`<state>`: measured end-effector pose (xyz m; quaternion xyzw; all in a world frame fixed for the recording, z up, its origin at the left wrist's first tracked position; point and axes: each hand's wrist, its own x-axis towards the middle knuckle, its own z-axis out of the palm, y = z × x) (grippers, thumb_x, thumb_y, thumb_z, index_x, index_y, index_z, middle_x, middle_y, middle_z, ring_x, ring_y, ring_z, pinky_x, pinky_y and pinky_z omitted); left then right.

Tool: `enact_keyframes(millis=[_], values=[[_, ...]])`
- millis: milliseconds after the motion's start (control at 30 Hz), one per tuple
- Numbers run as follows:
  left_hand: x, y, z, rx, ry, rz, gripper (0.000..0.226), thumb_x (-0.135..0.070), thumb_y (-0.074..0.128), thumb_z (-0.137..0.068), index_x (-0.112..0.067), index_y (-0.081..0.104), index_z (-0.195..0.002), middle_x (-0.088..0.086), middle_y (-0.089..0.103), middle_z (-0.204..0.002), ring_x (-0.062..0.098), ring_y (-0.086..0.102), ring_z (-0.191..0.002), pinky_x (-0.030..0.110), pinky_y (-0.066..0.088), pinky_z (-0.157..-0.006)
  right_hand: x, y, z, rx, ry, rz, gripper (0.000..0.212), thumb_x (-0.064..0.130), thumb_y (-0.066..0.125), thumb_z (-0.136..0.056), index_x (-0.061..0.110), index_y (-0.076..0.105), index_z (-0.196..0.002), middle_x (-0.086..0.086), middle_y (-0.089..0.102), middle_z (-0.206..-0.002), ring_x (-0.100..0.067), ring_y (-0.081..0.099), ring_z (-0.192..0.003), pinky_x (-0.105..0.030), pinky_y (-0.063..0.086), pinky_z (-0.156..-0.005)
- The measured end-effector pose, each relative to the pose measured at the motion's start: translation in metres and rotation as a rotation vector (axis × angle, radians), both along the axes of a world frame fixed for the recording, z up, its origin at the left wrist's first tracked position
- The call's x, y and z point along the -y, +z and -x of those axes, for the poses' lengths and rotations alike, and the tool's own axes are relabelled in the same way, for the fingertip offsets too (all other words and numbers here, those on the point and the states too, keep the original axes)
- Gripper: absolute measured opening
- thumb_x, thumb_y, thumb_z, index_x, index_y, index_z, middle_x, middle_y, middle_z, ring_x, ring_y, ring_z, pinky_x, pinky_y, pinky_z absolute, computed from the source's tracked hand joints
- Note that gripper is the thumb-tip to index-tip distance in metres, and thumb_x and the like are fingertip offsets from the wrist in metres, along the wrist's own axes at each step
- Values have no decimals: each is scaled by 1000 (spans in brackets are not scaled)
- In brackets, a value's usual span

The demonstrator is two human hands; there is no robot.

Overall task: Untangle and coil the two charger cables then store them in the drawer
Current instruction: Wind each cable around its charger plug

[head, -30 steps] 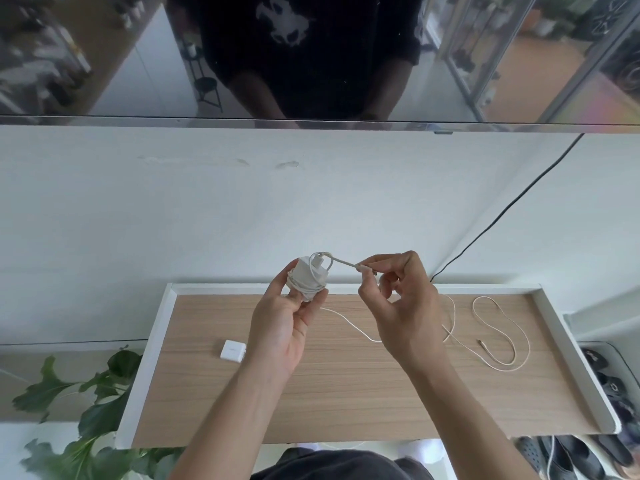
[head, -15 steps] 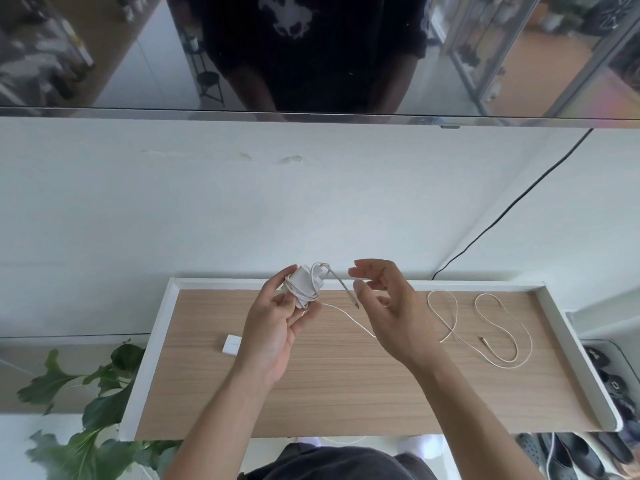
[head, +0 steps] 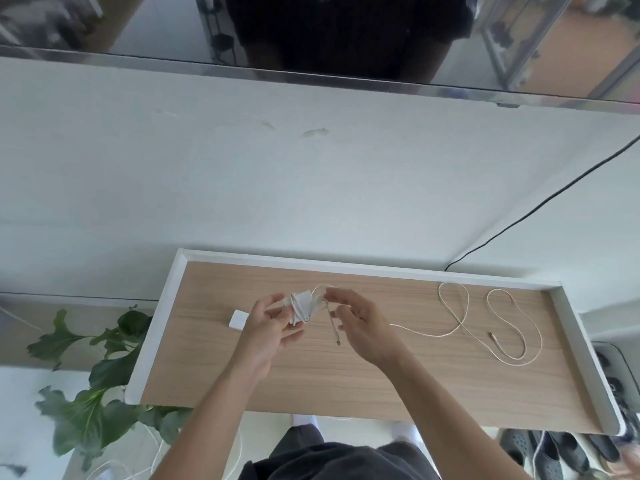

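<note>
My left hand (head: 268,327) grips a white charger block (head: 302,306) with its cable coiled around it, held just above the wooden shelf (head: 346,375). The cable's free end (head: 334,327) hangs down from the block with its plug at the bottom. My right hand (head: 360,323) is beside it with fingers spread and relaxed, its fingertips near the loop at the top of the block, holding nothing. A second white cable (head: 491,323) lies loose in loops on the right half of the shelf. A second white charger block (head: 239,318) lies on the shelf behind my left hand.
The shelf has a raised white rim (head: 156,327) and stands against a white wall. A black wire (head: 540,206) runs down the wall at the right. A leafy plant (head: 93,375) is at the lower left, shoes (head: 554,452) on the floor at lower right.
My right hand let go of the cable end, which now hangs down from the block. Both hands have come down lower over the shelf.
</note>
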<state>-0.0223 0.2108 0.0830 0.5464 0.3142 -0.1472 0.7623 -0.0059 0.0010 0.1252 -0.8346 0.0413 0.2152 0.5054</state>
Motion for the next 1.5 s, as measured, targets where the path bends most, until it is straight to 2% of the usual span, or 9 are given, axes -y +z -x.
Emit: enact_keyframes(millis=[267,400,567,767,933,1033,1200,1367,1500], values=[[-4,-116,30,-282,112,-91,20,-5,74,-104,-6,64,-121,19,72,-130,32,77,-104,34,65,-78,-23,-122,25,-297,43,67,42,28,53,-100,24,71,-138,7,77,-128,-18,77,-113,-52,58,-108],[-1,-145,41,-323,86,-123,18,4,71,-101,-12,67,-108,13,76,-117,23,75,-97,39,65,-86,-37,-145,35,-376,72,139,29,12,58,-106,15,71,-132,8,73,-116,-20,69,-112,-34,52,-102],[-14,-217,60,-340,-57,-208,29,-15,78,-83,-26,75,-110,0,84,-115,22,80,-108,54,63,-104,-49,-164,42,-422,140,208,44,22,59,-106,15,62,-150,2,67,-143,-18,62,-135,-26,41,-106],[-32,-168,58,-297,-101,-261,18,-14,57,-108,-18,71,-118,4,74,-117,29,82,-100,42,71,-85,-51,-180,35,-410,179,311,40,30,59,-108,20,62,-147,3,65,-151,-20,65,-134,-30,44,-105],[-73,-170,35,-146,-216,-804,14,-14,58,-101,-18,67,-112,7,71,-109,33,72,-96,48,62,-87,-59,-179,11,-230,259,381,44,26,58,-106,24,58,-150,0,53,-154,-25,65,-129,-38,49,-112],[-97,-171,16,14,-306,-1083,47,4,62,-97,-13,59,-141,15,53,-136,38,63,-112,51,58,-91,-66,-179,-2,-136,411,426,42,22,56,-107,27,61,-148,2,48,-159,-29,53,-142,-41,43,-119],[-131,-191,-2,104,-732,-1187,98,11,70,-93,-36,33,-170,5,29,-172,32,45,-146,43,55,-110,-87,-184,-13,-92,629,500,57,20,49,-109,23,39,-165,2,30,-174,-35,42,-148,-47,39,-124],[-132,-200,-5,136,-784,-1177,83,-1,81,-91,-35,51,-162,-2,46,-153,26,48,-138,43,56,-107,-103,-208,-20,-134,507,424,72,24,53,-109,21,21,-173,-3,33,-170,-33,43,-150,-45,39,-125],[-122,-204,6,121,-726,-1115,64,-6,88,-86,-26,67,-143,-2,51,-132,25,58,-122,42,58,-96,-106,-220,-22,-143,443,457,59,20,61,-106,22,43,-162,-7,43,-151,-32,46,-142,-42,46,-116]])
